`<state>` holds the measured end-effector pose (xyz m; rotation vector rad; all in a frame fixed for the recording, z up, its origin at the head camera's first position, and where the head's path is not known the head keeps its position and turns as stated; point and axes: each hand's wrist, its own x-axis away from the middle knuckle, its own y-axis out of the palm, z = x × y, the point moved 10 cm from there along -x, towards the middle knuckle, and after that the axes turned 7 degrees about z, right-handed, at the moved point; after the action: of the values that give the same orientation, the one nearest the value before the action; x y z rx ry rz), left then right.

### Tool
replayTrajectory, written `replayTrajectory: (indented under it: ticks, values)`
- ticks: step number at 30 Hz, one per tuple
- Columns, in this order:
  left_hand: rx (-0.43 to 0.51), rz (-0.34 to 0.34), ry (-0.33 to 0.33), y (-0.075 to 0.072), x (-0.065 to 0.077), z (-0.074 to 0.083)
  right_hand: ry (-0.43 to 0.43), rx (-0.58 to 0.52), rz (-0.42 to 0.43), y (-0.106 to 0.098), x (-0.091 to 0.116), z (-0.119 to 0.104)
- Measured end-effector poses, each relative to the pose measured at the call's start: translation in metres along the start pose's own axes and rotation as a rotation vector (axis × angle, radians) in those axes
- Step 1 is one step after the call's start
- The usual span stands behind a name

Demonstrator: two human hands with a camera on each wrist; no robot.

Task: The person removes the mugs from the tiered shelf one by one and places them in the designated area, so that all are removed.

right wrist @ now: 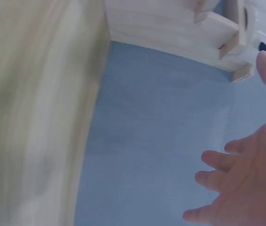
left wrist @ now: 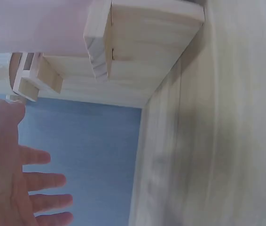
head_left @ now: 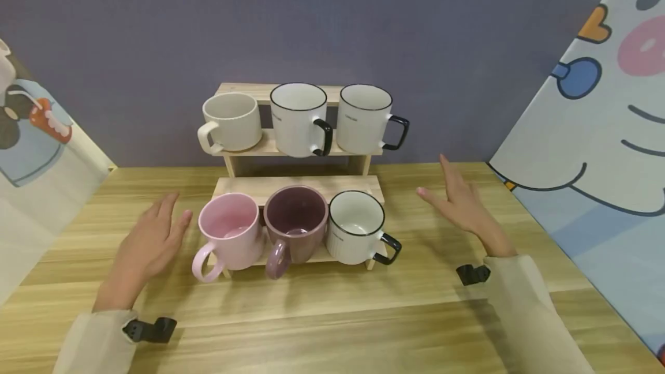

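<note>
A tiered wooden rack [head_left: 249, 187] carries several mugs in two rows. Along its upper row stand a cream mug [head_left: 240, 126] at the left and two white mugs with black rims, one in the middle [head_left: 293, 126] and one at the right [head_left: 361, 126]. Below them are a pink mug [head_left: 241, 247], a mauve mug [head_left: 306, 241] and a shorter black-rimmed white mug [head_left: 353, 241]. My left hand [head_left: 148, 244], fingers extended, is left of the pink mug, apart from it. To the right of the rack, my right hand [head_left: 462, 201] has its fingers spread and holds nothing.
The rack stands on a wood-grain table [head_left: 332, 328] in front of a grey-blue back panel [head_left: 332, 22]. Cartoon-printed panels flank it, one on the left [head_left: 57, 201] and one on the right [head_left: 582, 131].
</note>
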<state>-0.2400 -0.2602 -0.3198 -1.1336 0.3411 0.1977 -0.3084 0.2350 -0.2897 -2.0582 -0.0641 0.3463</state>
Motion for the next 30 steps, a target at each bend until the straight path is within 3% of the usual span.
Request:
replayTrajectory:
  ticks: [9,17,22,26,30]
  values:
    - [0.174,-0.044,-0.021,0.012,0.011,0.003,-0.020,-0.244,-0.008,-0.023,-0.018,-0.028]
    - [0.269,-0.057,-0.082,0.023,0.026,0.005,0.052,-0.297,0.014,-0.042,-0.035,-0.046]
    - [0.361,-0.084,-0.138,0.031,0.033,0.004,0.048,-0.336,0.005,-0.049,-0.047,-0.060]
    - [0.504,-0.109,-0.223,0.038,0.039,0.001,0.022,-0.361,0.013,-0.054,-0.055,-0.071]
    - [0.756,-0.134,-0.319,0.048,0.043,0.000,0.011,-0.365,0.026,-0.059,-0.062,-0.080]
